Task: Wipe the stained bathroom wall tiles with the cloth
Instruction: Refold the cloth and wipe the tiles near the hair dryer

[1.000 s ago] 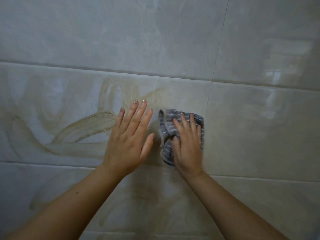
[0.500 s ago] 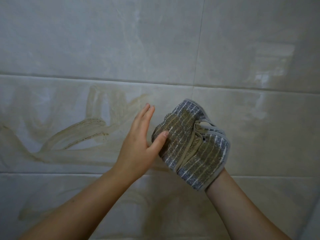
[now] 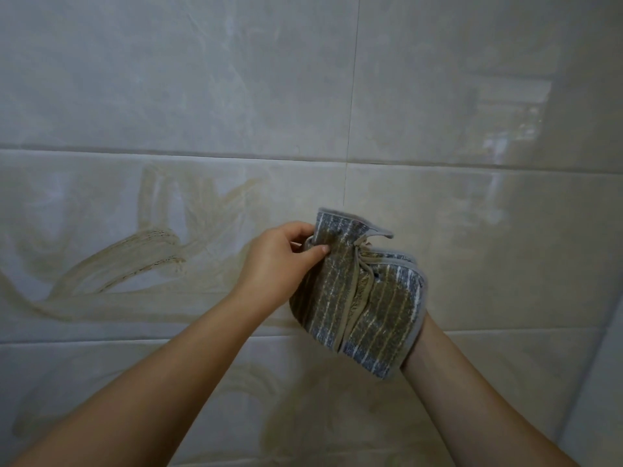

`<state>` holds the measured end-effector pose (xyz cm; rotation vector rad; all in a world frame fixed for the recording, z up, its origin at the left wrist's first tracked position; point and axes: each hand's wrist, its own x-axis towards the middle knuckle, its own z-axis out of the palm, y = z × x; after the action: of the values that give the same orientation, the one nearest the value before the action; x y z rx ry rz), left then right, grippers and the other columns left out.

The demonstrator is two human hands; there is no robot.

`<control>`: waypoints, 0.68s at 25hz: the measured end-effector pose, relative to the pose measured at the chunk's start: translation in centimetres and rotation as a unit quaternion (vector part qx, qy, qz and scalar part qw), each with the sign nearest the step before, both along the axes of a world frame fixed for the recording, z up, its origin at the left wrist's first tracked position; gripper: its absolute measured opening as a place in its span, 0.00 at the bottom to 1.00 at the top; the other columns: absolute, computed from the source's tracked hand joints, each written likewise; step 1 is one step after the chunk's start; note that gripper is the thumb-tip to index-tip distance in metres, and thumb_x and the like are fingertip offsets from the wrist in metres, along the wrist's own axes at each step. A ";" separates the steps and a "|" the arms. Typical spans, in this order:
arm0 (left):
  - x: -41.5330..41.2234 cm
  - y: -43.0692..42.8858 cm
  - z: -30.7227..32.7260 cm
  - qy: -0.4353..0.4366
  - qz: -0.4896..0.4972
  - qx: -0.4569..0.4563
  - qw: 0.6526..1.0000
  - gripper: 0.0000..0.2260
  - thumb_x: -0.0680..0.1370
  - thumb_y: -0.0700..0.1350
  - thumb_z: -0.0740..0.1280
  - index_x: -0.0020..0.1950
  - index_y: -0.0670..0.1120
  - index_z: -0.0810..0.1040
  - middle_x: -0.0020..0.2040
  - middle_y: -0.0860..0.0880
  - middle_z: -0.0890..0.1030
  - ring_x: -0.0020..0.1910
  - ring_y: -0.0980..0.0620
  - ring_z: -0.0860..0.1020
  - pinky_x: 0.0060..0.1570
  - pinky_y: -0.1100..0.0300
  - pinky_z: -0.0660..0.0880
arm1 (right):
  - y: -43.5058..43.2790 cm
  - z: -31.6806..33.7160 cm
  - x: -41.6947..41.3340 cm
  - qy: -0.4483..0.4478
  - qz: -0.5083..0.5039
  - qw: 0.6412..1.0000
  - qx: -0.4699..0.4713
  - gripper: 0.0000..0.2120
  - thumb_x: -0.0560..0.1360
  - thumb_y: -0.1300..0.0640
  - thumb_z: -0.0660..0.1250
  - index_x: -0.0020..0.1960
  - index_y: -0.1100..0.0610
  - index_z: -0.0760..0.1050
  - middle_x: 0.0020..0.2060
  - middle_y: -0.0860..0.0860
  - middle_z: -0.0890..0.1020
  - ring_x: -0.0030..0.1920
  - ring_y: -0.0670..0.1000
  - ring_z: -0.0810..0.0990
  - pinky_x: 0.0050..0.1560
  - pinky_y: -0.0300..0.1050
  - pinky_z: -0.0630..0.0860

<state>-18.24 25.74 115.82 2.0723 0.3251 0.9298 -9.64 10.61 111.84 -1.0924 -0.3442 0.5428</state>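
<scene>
Left hand [image 3: 274, 264] has closed, fingers [image 3: 296, 230] pinching the cloth [image 3: 374, 308]; right fingers seemingly hidden behind.

Behind the cloth [image 3: 381, 311], the right hand and its fingers, out of sight.

Lighting was dim and cool-grey, with a soft window-like glare on the glossy wall tiles [image 3: 505, 106] at upper right, a faint shadow across the lower tiles, mild overall softness, and grout lines [image 3: 168, 155] bowed by wide-angle distortion.
</scene>
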 end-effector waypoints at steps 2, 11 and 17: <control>0.3 0.1 0.1 -0.028 0.027 -0.003 0.999 0.03 0.77 0.46 0.71 0.47 0.54 0.82 0.40 0.55 0.84 0.41 0.58 0.82 0.43 0.56 0.79 | 0.5 0.5 1.1 0.029 0.077 0.995 0.048 0.25 0.83 0.62 0.52 0.31 0.60 0.77 0.30 0.55 0.79 0.30 0.51 0.79 0.30 0.38 0.77; 1.0 1.1 1.1 -0.039 0.030 -0.163 0.985 0.08 0.78 0.42 0.69 0.44 0.49 0.70 0.48 0.40 0.80 0.44 0.43 0.79 0.47 0.47 0.76 | -1.8 3.2 4.1 -0.041 0.336 0.940 0.044 0.27 0.60 0.57 0.83 0.57 0.62 0.81 0.50 0.60 0.84 0.50 0.57 0.84 0.56 0.54 0.80; 0.9 1.7 1.4 -0.001 0.045 -0.095 0.994 0.03 0.79 0.43 0.68 0.46 0.49 0.75 0.49 0.41 0.81 0.41 0.44 0.79 0.43 0.51 0.75 | -1.7 4.0 4.0 -0.041 0.336 0.940 0.050 0.23 0.58 0.62 0.82 0.52 0.65 0.82 0.45 0.62 0.84 0.46 0.58 0.85 0.48 0.54 0.82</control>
<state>-17.34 27.43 117.18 1.8947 0.4907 0.9179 -5.68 8.91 115.80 -0.8845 -0.8238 1.0730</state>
